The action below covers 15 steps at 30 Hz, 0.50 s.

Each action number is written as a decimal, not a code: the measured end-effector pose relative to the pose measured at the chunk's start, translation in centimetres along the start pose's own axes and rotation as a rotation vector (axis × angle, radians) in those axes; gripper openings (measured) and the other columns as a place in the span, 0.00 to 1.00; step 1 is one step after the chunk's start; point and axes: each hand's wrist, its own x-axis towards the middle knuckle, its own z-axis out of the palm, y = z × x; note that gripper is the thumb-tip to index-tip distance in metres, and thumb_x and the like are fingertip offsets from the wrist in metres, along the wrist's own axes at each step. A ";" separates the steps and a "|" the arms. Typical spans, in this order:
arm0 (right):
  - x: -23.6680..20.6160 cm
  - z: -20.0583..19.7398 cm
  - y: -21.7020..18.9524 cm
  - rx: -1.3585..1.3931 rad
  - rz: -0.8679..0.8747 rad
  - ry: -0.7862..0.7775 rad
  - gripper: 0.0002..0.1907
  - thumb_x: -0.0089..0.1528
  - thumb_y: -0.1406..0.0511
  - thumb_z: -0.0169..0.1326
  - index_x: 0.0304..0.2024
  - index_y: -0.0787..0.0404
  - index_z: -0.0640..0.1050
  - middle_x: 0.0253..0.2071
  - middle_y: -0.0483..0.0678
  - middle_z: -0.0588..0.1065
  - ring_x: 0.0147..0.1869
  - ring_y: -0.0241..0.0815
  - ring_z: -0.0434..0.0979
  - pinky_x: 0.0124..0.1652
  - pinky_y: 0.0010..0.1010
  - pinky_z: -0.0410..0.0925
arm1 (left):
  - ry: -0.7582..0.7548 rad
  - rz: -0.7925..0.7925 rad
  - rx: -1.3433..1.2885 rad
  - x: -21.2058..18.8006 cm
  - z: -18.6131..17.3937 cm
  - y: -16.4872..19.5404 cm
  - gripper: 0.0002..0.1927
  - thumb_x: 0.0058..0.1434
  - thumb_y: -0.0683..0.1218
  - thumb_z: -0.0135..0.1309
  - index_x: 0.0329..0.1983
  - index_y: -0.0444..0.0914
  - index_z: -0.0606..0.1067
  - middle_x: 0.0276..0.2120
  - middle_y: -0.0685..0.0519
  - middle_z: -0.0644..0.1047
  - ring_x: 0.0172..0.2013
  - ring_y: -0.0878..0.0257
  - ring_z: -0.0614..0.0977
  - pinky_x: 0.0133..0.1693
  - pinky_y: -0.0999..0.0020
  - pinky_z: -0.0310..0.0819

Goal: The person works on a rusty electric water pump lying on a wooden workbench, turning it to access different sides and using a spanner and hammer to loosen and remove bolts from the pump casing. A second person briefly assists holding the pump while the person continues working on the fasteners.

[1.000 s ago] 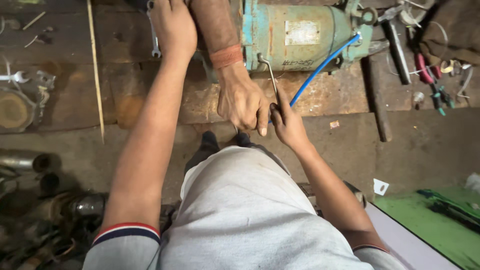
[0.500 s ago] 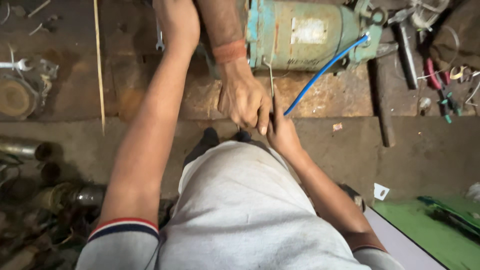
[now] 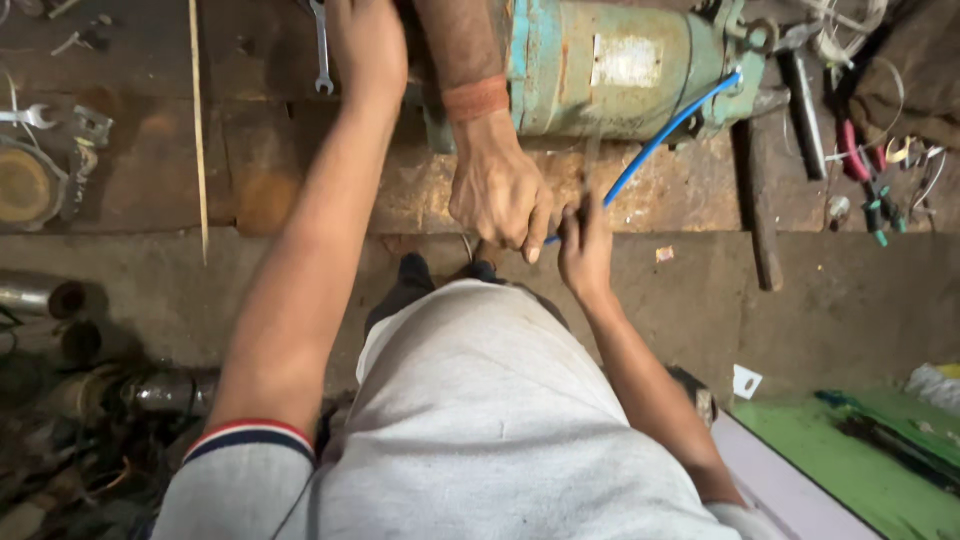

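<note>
head view: the right hand (image 3: 585,245) pinches the low end of a blue wire (image 3: 660,135) beside a co-worker's hand (image 3: 500,195) at the bench edge; the left hand (image 3: 368,45), grip unclear, rests by the green motor (image 3: 620,65). crowded fingers could likely slip and tug the wire loose.

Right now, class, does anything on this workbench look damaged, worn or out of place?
Yes. The bench top is heavily rusted, and tools such as a spanner lie scattered. A blue wire trails loose off the green motor down to the right hand.
</note>
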 end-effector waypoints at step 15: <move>1.2 -0.7 -3.1 -0.227 -0.345 -0.648 0.11 0.60 0.68 0.51 0.45 0.64 0.77 0.45 0.66 0.77 0.49 0.67 0.77 0.48 0.49 0.72 | -0.851 -0.489 0.319 -23.1 -3.8 -7.2 0.22 0.74 0.54 0.43 0.61 0.35 0.71 0.53 0.39 0.78 0.53 0.51 0.78 0.53 0.56 0.71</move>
